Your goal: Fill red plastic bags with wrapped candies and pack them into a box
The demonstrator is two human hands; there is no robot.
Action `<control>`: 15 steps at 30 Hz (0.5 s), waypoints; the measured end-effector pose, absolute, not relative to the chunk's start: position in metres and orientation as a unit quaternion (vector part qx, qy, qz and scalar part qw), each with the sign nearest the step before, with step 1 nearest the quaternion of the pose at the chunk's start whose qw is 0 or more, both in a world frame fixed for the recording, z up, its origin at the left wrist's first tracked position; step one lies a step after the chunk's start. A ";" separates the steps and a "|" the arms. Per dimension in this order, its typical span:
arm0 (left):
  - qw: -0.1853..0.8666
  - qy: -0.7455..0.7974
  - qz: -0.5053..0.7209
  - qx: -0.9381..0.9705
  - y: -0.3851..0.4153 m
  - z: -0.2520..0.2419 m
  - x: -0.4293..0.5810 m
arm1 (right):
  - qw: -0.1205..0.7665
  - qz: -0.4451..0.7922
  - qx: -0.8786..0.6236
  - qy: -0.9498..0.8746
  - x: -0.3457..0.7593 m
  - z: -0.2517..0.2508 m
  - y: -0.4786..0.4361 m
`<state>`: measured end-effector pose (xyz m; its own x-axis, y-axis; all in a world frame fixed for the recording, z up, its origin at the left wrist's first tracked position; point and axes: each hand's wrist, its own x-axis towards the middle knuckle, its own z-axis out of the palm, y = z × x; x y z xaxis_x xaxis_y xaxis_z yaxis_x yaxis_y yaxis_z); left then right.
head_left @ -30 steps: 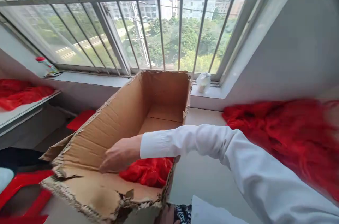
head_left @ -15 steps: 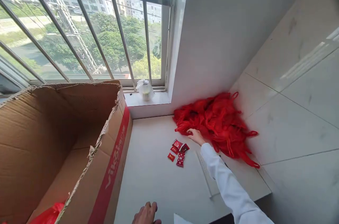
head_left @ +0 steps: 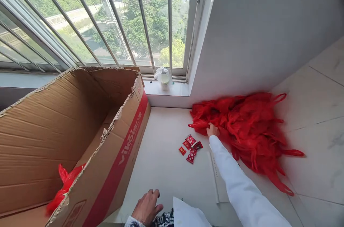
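A heap of thin red plastic bags [head_left: 242, 126] with loop handles lies against the wall at the right of the white tabletop. My right hand [head_left: 213, 130], at the end of a white sleeve, is at the heap's near left edge, its fingers closed on a red bag; the fingertips are partly hidden. Several small red wrapped candies [head_left: 190, 141] lie in a cluster to its lower left. My left hand [head_left: 147, 205] hovers near the front edge, holding nothing, thumb and fingers apart and loosely bent.
A tall open cardboard box [head_left: 118, 169] with torn edges stands at the left, with a red plastic bag [head_left: 67, 184] inside. A clear bag with a cup-like thing [head_left: 164, 79] sits on the windowsill. A flat white object [head_left: 221, 184] lies under my right forearm.
My view has shifted, so the box and table show differently. My right hand has closed on a bag at the heap's edge. My left hand still hovers near the front, empty.
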<state>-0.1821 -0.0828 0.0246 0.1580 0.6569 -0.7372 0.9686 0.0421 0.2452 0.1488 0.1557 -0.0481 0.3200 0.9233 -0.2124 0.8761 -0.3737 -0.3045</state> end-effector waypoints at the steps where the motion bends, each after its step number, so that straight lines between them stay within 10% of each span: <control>1: 0.379 0.615 -0.201 0.662 -0.083 0.024 -0.186 | 0.084 0.179 -0.806 -0.558 0.150 -0.045 0.153; 15: 0.332 0.540 0.059 0.771 -0.017 0.043 -0.184 | 0.338 0.316 -0.619 -0.635 0.045 0.011 -0.001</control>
<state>-0.1840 -0.0168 0.0433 0.4103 0.8718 -0.2676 0.7939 -0.1970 0.5753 0.0446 -0.0013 0.0108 -0.0063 0.9993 0.0374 0.5722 0.0342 -0.8194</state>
